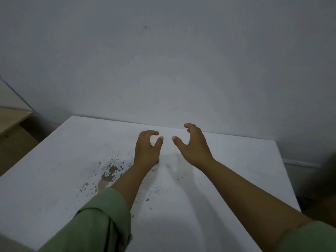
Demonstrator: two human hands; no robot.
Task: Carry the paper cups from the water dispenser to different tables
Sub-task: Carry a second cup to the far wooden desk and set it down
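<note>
Both hands, left [147, 148] & right [193, 145], hover curled apart, empty, over worn white table [54, 188]; no cups in view. Likely between deliveries; next: back to dispenser.

Hands: two are seen, a left hand [147, 150] and a right hand [193, 145], each with an empty, uncurled grip.
Sleeves: two green sleeves [101, 222] are counted.
Benches: one white bench [54, 179] is seen.
Paper cups: none can be made out.

Both hands [147, 148] [193, 145] empty, fingers curled
</note>
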